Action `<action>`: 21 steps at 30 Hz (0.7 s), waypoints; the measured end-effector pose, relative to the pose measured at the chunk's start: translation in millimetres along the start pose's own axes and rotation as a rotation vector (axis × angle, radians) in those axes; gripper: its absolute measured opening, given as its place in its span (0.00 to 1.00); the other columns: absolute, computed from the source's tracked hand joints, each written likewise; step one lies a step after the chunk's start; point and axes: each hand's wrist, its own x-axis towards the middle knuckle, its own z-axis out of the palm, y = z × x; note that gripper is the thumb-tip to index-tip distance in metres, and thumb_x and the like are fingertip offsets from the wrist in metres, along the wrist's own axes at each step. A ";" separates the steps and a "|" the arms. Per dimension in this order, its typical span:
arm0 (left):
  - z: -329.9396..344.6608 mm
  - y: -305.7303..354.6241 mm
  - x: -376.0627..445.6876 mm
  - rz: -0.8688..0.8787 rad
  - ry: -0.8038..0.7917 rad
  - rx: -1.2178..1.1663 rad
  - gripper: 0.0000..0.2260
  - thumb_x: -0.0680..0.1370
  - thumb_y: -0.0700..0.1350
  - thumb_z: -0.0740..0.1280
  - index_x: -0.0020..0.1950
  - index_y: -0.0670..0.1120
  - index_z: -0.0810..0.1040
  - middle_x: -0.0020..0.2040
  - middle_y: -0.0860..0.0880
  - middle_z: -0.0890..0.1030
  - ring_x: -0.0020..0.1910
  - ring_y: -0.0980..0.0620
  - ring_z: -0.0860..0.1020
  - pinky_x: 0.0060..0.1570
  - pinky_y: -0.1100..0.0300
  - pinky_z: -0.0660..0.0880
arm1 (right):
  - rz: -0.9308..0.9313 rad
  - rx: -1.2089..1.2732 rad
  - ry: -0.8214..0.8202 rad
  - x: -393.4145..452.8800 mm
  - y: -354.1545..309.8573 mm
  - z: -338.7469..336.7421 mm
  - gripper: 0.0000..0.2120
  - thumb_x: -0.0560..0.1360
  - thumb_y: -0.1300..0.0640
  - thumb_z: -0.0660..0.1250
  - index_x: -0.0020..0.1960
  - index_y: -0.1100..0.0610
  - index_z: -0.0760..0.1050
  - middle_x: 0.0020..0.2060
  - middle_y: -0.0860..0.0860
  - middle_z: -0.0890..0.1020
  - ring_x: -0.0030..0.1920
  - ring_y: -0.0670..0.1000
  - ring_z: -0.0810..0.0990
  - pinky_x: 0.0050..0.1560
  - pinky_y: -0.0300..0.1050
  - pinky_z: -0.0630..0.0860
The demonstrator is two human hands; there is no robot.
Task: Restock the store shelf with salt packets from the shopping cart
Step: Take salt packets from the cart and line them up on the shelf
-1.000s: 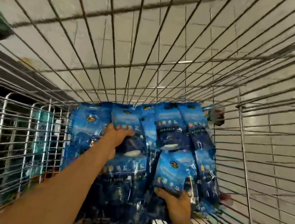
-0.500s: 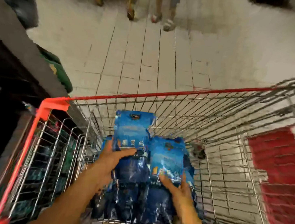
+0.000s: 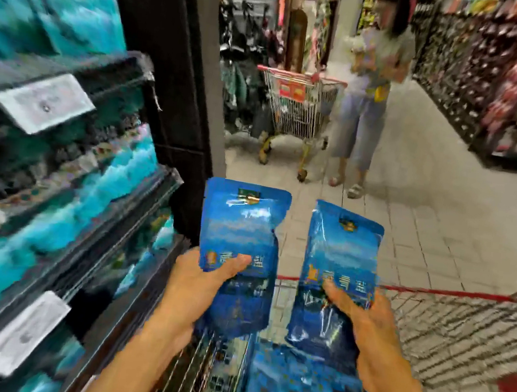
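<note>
Your left hand and right hand each pinch a blue salt packet low down, above the shopping cart. Likely dense, floppy, slick film (contents shift), so support the bottom toward the shelf.

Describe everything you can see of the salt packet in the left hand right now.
The left salt packet is a glossy blue plastic pouch, creased and reflective, with a small emblem near its top edge and a line of printed characters across the middle. It stands upright, lifted above the cart, beside the shelf. The left hand grips its lower half, thumb across the front. It is apart from the other packet.
</note>
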 end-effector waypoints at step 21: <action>-167.7 290.7 -210.2 0.529 0.880 0.084 0.14 0.72 0.38 0.73 0.58 0.41 0.82 0.50 0.45 0.86 0.47 0.48 0.84 0.45 0.53 0.83 | -0.472 0.381 -1.132 -79.3 -242.9 311.6 0.19 0.65 0.60 0.73 0.55 0.57 0.81 0.51 0.51 0.87 0.49 0.48 0.86 0.48 0.41 0.82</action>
